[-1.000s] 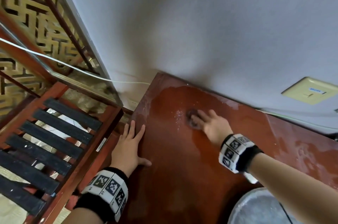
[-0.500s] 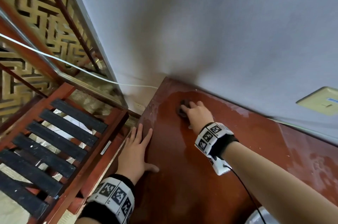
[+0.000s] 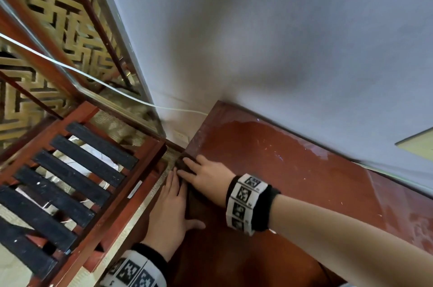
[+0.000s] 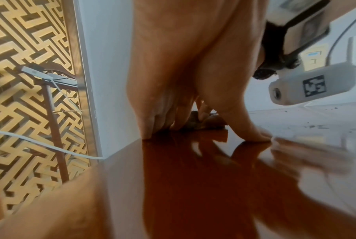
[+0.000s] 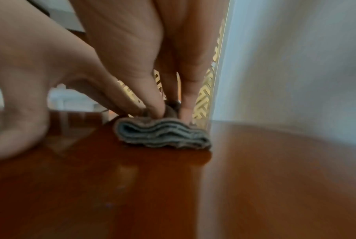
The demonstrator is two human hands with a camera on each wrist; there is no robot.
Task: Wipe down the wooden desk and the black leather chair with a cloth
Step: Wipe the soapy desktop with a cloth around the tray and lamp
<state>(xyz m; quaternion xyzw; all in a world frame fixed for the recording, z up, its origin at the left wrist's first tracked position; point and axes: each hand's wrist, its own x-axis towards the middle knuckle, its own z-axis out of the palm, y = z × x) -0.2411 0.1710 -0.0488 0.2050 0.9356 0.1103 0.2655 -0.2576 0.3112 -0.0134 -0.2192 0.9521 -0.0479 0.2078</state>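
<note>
On the desk point(image 3: 293, 183), bare top lies open from 1 to 5 o'clock of the right hand point(image 3: 206, 175); the wall point(image 3: 281, 52) closes 12, the left hand point(image 3: 169, 211) lies at 7, the desk's edge drops at 9

Grey wall point(image 3: 257, 40) (plain), gold lattice screen point(image 3: 30, 12) beside it

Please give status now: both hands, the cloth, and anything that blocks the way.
Right hand presses folded cloth at desk left edge. Left hand flat on the edge, beside it. Nothing blocking seen.
</note>
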